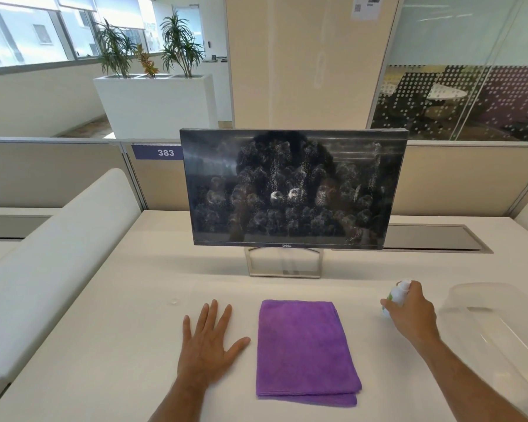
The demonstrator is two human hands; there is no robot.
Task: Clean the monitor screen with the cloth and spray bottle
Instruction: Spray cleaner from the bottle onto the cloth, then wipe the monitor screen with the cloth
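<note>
Screen [293, 187] carries spray droplets; spraying appears complete. Right hand [412, 312] grips the bottle [397, 292] at desk level. Left hand [206, 336] lies spread flat beside the folded cloth [305, 348]. Next: take cloth, wipe.

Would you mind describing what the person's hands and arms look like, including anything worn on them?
Both forearms are bare, with no sleeves in view. The left hand and right hand wear no gloves, and no rings, watch or bracelet can be seen.
</note>
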